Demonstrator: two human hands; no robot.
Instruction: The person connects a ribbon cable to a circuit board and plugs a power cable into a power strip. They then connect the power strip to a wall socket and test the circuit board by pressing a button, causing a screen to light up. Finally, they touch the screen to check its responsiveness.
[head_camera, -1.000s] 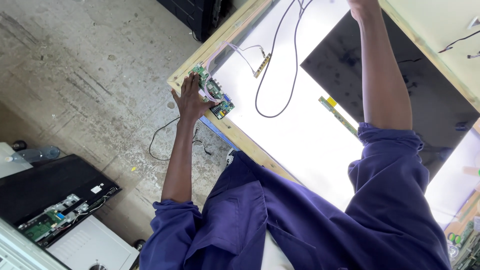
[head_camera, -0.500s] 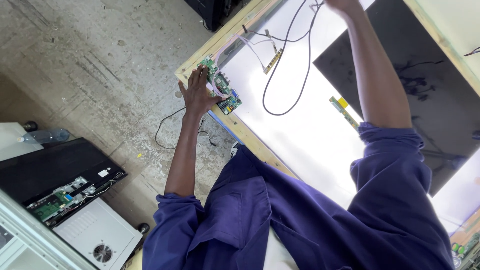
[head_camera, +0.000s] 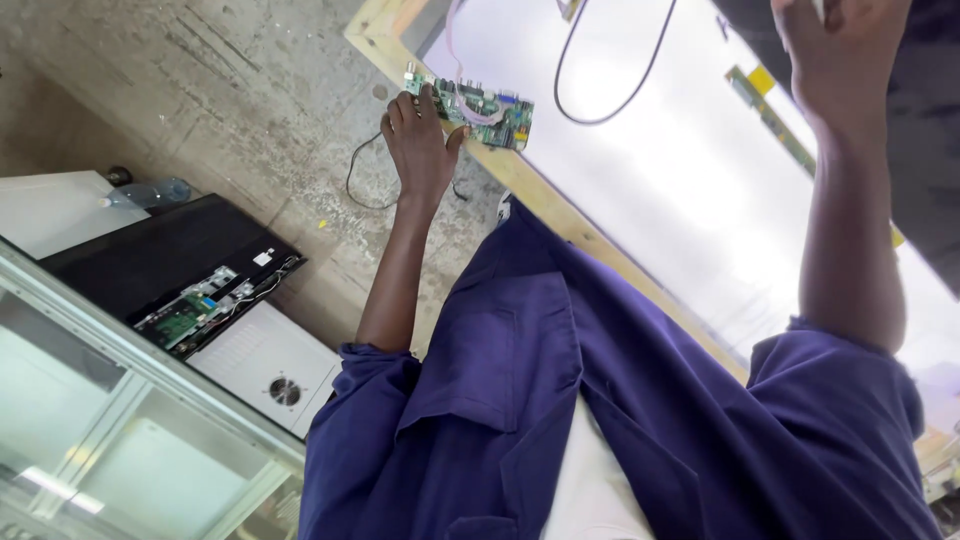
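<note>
The green circuit board rests on the wooden frame at twelve o'clock, pinched at its left end by the left hand. A black cable loops over the lit white panel. At two o'clock, the right hand spreads loosely against a dark screen, holding nothing I can see.

The person wears a dark blue work shirt. Its short sleeves end above the elbows. Both forearms are bare.

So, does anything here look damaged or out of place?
Yes: a black device on the floor lies opened, its green circuit board bare. Another board sits at the bench's edge, under the left hand.
</note>
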